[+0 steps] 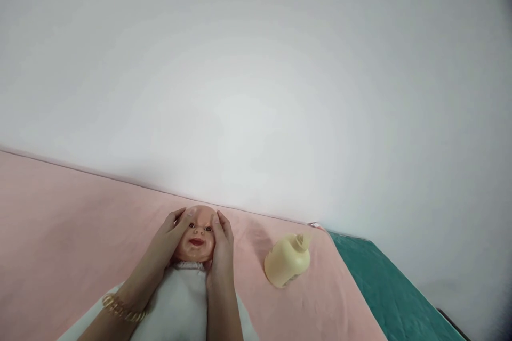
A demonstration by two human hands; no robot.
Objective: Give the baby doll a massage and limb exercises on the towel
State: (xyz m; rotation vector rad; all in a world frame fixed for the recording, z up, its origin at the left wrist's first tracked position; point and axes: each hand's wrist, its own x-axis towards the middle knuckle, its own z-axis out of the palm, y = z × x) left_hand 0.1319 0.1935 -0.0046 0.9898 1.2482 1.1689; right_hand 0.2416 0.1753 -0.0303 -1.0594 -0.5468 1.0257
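A baby doll in a white garment with a ruffled collar lies face up at the bottom of the head view. My left hand cups one side of its head, the thumb resting beside the eye near the temple. On the opposite side, my right hand presses against the head with its thumb at the temple. The fingertips curl behind the head and are partly hidden. To the right of the doll, apart from both hands, stands a pale yellow pump bottle.
A pink cloth lies under the doll and bottle. Behind it rises a white wall. Green material shows beyond the cloth's right edge, and a dark rail is at the lower right.
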